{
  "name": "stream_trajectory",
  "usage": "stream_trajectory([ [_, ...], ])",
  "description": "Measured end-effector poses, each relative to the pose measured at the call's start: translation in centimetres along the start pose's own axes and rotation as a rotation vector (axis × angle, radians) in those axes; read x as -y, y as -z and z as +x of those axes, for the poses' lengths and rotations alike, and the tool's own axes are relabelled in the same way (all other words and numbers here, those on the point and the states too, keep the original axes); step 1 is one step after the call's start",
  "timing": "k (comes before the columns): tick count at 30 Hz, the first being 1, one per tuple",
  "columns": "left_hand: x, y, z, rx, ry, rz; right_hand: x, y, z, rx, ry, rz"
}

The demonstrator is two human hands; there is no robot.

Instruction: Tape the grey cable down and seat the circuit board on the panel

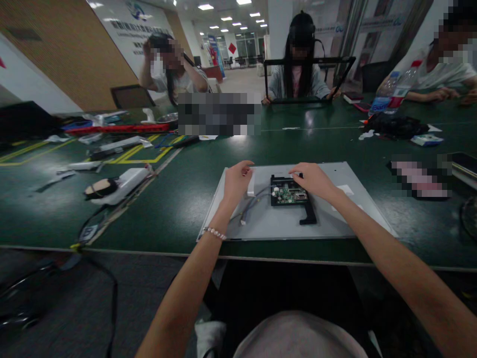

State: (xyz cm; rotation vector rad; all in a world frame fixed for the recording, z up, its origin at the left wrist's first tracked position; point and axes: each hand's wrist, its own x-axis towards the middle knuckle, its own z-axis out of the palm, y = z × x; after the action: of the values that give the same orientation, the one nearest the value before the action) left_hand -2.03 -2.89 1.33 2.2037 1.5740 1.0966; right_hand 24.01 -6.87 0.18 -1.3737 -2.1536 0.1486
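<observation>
A flat grey-white panel (257,229) lies on the table in front of me. On it sits a black bracket (308,215) with a green circuit board (290,195) in it. Grey cables (250,206) run from the board's left side across the panel. My left hand (238,184) is over the panel's left part, its fingers curved and apart, beside a small white piece (256,185). My right hand (315,180) is at the bracket's upper right corner, with thumb and fingers spread; whether they touch the bracket is unclear.
A white device (124,185) with a cable lies to the left, near several loose parts. Across the table a person holds a black frame (309,101); other people sit on either side. Bottles (400,92) and a black bundle (397,125) are at the right.
</observation>
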Motion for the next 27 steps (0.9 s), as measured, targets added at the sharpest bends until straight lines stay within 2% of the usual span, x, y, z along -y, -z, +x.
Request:
stream_trajectory([
  [4,-0.1,1.1,-0.1,-0.067,0.056,-0.081,1.6,0.2,-0.1,-0.022,0.026,0.017],
  [7,0.7,1.5,-0.1,-0.044,0.096,-0.166,3.0,0.0,-0.4,-0.017,0.069,0.028],
  [11,1.4,2.1,-0.4,0.083,0.203,-0.377,4.4,-0.5,-0.9,-0.010,0.143,0.037],
  [15,0.7,3.1,-1.1,0.241,0.300,-0.521,5.5,-0.7,-1.3,-0.001,0.190,0.047],
  [21,0.0,4.2,-1.6,0.429,0.361,-0.436,6.5,-1.1,-1.7,0.019,0.251,0.063],
  [27,0.0,4.5,-1.6,0.548,0.347,-0.349,7.0,-1.8,-1.8,0.086,0.414,0.085],
])
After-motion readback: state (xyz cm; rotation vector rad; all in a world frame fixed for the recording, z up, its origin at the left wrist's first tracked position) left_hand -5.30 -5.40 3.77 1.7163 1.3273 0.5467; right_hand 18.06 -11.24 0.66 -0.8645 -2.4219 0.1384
